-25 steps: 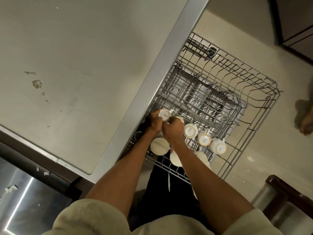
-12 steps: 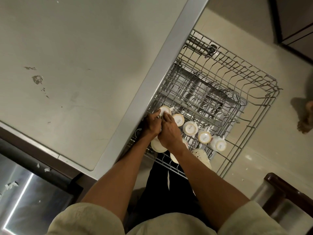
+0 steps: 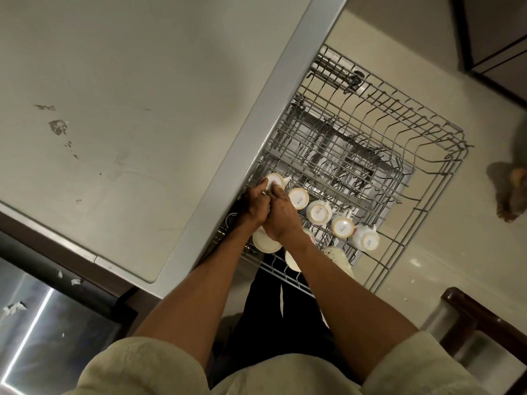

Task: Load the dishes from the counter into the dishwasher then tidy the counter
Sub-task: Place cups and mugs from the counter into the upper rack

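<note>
- At rack's 9 o'clock corner, tight under counter edge: left hand (image 3: 254,206) and right hand (image 3: 281,213) pressed together on one cup (image 3: 275,180).
- Fingers of both curled, tips on cup's upturned base; grip depth hidden behind knuckles. Judged: seating cup over tines, two hands for steadiness in a cramped corner.
- Cup inverted, base up, handle toward 3 o'clock. Likely so water drains rather than pools.
- Outward toward 4 o'clock: four more cups in a diagonal row, all inverted, second cup (image 3: 298,198) just beside right hand, then third cup (image 3: 319,212), fourth cup (image 3: 342,227), fifth cup (image 3: 367,241). Same orientation, close spacing, presumably to save rack room.
- Below wrists, toward 6 o'clock: pale bowl (image 3: 265,243) partly hidden, type uncertain.
- Upper rack (image 3: 439,178) pulled out over floor; 12 to 3 o'clock portion unfilled.
- Counter (image 3: 137,81) at 10 o'clock: no dishes in view, brown smears (image 3: 58,126) present. Judged: loading nearly done, wiping pending.
</note>
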A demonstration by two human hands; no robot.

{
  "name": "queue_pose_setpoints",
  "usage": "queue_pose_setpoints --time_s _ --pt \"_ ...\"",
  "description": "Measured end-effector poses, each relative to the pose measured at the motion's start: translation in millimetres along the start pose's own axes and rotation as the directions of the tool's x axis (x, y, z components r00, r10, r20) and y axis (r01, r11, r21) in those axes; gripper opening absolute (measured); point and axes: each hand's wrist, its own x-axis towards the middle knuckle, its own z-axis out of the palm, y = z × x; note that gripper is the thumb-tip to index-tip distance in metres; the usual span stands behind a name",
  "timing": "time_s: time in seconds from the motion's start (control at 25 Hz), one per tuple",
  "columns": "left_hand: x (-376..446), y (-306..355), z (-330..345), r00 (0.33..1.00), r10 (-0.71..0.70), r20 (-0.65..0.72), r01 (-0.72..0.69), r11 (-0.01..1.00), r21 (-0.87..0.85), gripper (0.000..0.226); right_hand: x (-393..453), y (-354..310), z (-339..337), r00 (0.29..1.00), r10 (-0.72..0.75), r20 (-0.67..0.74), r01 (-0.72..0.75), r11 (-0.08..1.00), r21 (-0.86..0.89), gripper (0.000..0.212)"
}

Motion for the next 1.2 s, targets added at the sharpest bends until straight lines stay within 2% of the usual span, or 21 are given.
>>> queue_pose_setpoints --time_s 0.16,0.28,0.4,0.52,0.6,0.68,0.88,1.08,1.2 --pt "1 -1 2 1.000 0.015 0.012 -0.015 1.000 0.006 0.079 -1 2 -4 1.000 -0.016 0.002 0.016 1.000 -0.001 0.062" --pt "1 2 2 0.999 0.028 -0.030 -0.028 0.999 0.024 0.070 2 6 2 1.000 -0.009 -0.008 0.008 0.999 -0.039 0.059" --pt "-1 3 2 0.996 0.083 -0.018 -0.080 0.987 0.137 0.053 -3 6 3 0.999 -0.043 -0.003 0.042 0.986 -0.162 0.056" --pt "2 -4 2 0.992 0.113 0.050 -0.124 0.939 0.320 0.051 -9 5 -3 0.987 -0.127 0.095 0.153 0.923 -0.353 0.060" --pt "1 -5 1 0.993 0.091 0.079 -0.114 0.917 0.381 0.051 -8 6 -6 0.981 -0.127 0.144 0.178 0.885 -0.431 0.062" --pt "-1 -4 0 0.992 0.090 0.092 -0.120 0.906 0.407 0.051 -10 6 -11 0.983 -0.114 0.143 0.165 0.888 -0.428 0.063" --pt "-23 -3 -1 0.983 0.146 0.115 -0.184 0.862 0.472 0.054 -36 -1 -32 0.995 -0.096 0.025 0.099 0.968 -0.231 0.067" --pt "-61 0 9 0.957 0.236 0.168 -0.290 0.796 0.531 0.065 -72 -11 -70 0.994 -0.092 0.063 0.109 0.922 -0.370 0.076" --pt "-90 6 11 0.931 0.317 0.181 -0.364 0.763 0.534 0.066 -92 -14 -90 0.992 -0.123 0.014 0.119 0.919 -0.377 0.077"
